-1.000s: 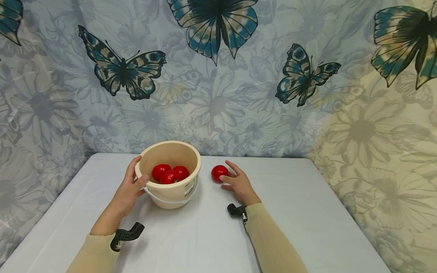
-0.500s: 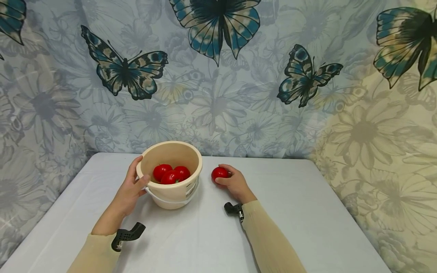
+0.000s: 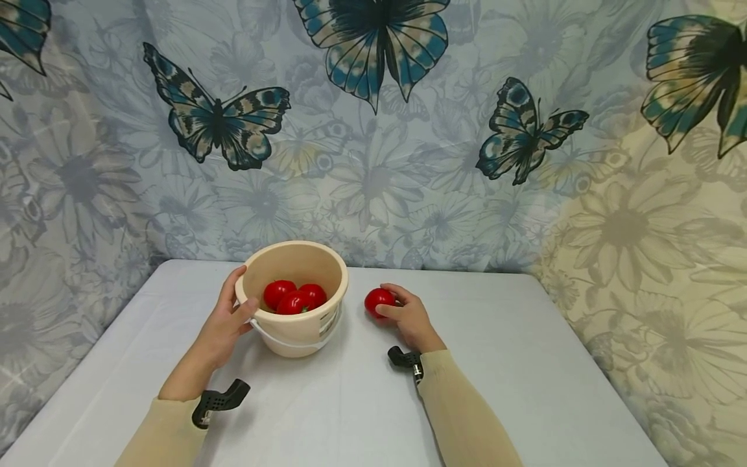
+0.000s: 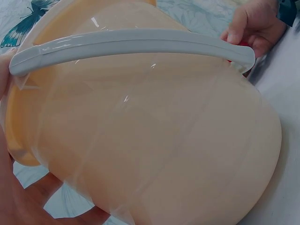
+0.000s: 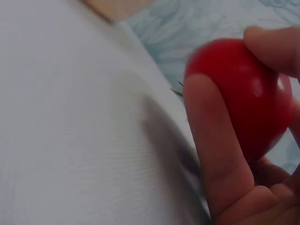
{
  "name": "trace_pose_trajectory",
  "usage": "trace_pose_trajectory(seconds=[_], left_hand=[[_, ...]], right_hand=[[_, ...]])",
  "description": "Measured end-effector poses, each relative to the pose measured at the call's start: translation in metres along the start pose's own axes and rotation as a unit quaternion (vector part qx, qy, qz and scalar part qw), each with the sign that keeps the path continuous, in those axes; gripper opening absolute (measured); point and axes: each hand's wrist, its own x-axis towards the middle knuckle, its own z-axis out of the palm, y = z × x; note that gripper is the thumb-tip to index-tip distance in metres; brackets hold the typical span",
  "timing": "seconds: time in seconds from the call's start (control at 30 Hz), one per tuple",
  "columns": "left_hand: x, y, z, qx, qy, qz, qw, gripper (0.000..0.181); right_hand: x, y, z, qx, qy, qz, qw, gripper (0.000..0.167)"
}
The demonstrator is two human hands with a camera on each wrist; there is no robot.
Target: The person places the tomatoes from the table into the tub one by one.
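Observation:
A cream bucket [image 3: 292,331] stands left of centre on the white table, leaning slightly toward the left hand [image 3: 222,331]. That hand grips its left rim, thumb on the near side and fingers round the outside. Three red tomatoes [image 3: 294,302] lie inside the bucket. Across the bucket's side in the left wrist view runs its pale handle [image 4: 140,41]. To the right of the bucket, the right hand [image 3: 415,323] holds another red tomato [image 3: 378,301] between thumb and fingers. In the right wrist view a shadow falls on the table beside this tomato [image 5: 248,103].
The white-covered table [image 3: 525,363] ends at a patterned backdrop [image 3: 373,194] with butterflies and flowers, close behind the bucket. A black wrist mount [image 3: 222,399] sits on the left forearm, and another black mount [image 3: 405,360] on the right.
The right hand's fingers, spread beside the tomato a second ago, have since curled round it. Hand and tomato have shifted slightly right. The left hand keeps its grip on the bucket.

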Motion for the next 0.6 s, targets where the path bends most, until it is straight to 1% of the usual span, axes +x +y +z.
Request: trace_pose_trajectory(seconds=[0.07,0.17,0.43,0.6], left_hand=[[0.000,0.000,0.000,-0.001,0.001,-0.001,1.0000,0.071],[0.000,0.001,0.000,-0.003,0.000,-0.002,1.0000,0.071],[-0.002,0.001,0.002,-0.002,0.000,-0.004,1.0000,0.071],[-0.001,0.003,0.001,-0.003,0.001,-0.002,1.0000,0.072]], right_hand=[[-0.002,0.000,0.000,0.052,-0.009,-0.004,0.9986,0.060],[-0.005,0.000,-0.001,0.087,-0.012,-0.007,0.9961,0.061],[-0.013,-0.001,-0.001,0.100,-0.006,0.000,0.9949,0.060],[-0.020,-0.003,0.001,0.103,-0.014,-0.005,0.9946,0.060]])
